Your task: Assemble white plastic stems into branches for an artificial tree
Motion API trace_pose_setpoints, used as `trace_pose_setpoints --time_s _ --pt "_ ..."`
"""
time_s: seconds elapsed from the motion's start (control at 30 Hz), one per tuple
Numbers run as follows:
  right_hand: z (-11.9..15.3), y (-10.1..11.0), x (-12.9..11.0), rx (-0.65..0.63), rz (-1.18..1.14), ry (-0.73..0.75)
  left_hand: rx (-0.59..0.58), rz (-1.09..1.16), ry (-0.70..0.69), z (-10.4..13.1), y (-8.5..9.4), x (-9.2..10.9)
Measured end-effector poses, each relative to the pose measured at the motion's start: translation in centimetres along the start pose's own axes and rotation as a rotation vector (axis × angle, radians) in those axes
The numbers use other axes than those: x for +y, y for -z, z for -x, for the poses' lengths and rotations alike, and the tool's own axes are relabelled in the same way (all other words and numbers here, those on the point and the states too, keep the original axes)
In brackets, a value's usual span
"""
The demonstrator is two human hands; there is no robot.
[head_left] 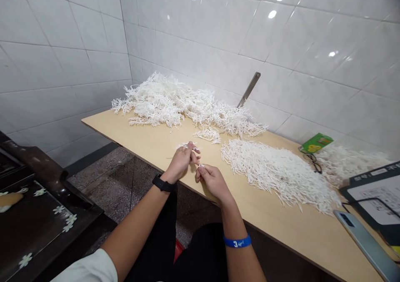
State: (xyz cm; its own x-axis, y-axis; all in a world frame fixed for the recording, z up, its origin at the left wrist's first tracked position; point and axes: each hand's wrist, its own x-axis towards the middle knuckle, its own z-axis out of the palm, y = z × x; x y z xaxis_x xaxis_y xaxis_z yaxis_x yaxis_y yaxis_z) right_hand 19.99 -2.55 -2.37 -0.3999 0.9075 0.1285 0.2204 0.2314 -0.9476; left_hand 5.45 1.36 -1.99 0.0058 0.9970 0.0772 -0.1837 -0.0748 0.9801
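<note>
My left hand (183,159), with a black band on the wrist, is closed on a small white stringy piece (186,145) above the front edge of the wooden table (125,131). Just right of it, my right hand (212,180) pinches a tiny white bit (201,165) between thumb and finger. The two hands nearly touch. Behind them lies a big tangled heap of white branching strands (168,98), with a small clump (208,134) in front. A flatter pile of short white pieces (275,169) spreads to the right of my hands.
A green box (316,143), a dark cable and more white pieces (350,161) are at the back right. A phone (364,240) lies near a dark-framed panel (378,194). A metal bar (250,89) leans at the tiled wall. Dark furniture (40,219) stands at left.
</note>
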Motion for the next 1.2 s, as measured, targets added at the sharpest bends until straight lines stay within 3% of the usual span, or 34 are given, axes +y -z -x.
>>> trace_pose_setpoints --time_s 0.1,0.23,0.33,0.5,0.7,0.97,1.03,1.13,1.2 --pt "-0.1 -0.2 0.1 0.088 -0.067 0.013 -0.033 -0.07 0.006 0.3 0.0 -0.1" --pt "-0.3 -0.3 0.2 0.12 -0.131 0.016 -0.081 0.093 0.047 0.4 0.0 -0.6" --pt "-0.3 -0.3 0.2 0.124 -0.121 -0.007 -0.11 0.052 0.051 0.2 0.2 -1.1" --pt "-0.1 -0.3 0.0 0.143 -0.081 -0.057 -0.094 0.065 0.016 0.0 0.3 -1.5" --pt "-0.4 -0.5 0.4 0.205 -0.134 -0.009 -0.093 0.111 0.028 -0.1 0.0 -1.4" --pt "-1.3 -0.4 0.6 0.417 -0.324 -0.015 -0.087 0.064 0.015 0.0 0.1 -0.7" --pt "-1.3 -0.1 0.6 0.531 -0.361 -0.043 -0.088 0.034 0.01 0.2 0.2 -0.4" --pt "-1.2 0.7 0.9 0.877 -0.39 -0.112 -0.137 -0.042 0.027 0.4 0.2 -0.1" --pt "-1.1 1.2 1.2 1.023 -0.389 -0.16 -0.171 -0.131 0.029 0.7 0.2 0.2"
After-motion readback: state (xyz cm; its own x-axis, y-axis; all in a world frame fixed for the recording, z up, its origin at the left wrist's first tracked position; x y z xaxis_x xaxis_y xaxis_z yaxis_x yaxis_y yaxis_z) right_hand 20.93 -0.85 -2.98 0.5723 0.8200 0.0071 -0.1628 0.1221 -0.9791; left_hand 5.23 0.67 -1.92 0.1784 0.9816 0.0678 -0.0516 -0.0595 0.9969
